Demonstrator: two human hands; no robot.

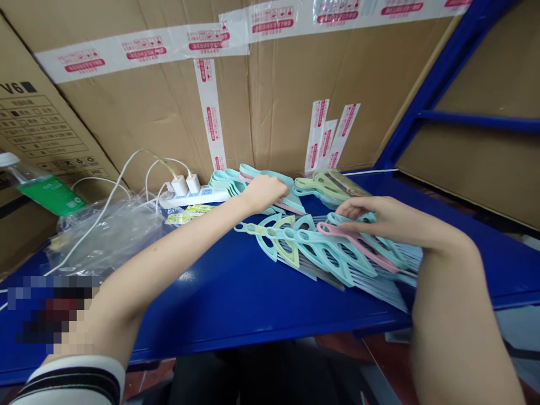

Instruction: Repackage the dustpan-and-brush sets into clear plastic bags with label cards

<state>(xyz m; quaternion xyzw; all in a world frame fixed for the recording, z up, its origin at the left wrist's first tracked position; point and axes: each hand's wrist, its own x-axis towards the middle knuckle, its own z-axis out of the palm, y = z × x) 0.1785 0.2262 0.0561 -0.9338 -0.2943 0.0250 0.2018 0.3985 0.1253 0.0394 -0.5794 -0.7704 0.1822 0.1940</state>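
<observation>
A row of small hand brushes (312,236) with fan-shaped heads and pale bristles lies overlapped on the blue table, mostly mint, with a yellow one among them. At the row's right end, my right hand (375,216) has its thumb and fingers closed round the handle end of a mint brush (368,218). Just below its thumb lies a pink brush (358,242). Farther back, my left hand (266,193) curls over a stack of mint and pink dustpans (230,179), fingers bent down on the top mint dustpan (253,170). Its fingertips are partly hidden.
A plastic-wrapped green and mint set (324,187) lies behind the brushes. Left of the stack are a white power strip (205,196) with chargers and cables, clear plastic bags (109,236) and a green-labelled bottle (48,191). A large taped carton (270,101) stands behind.
</observation>
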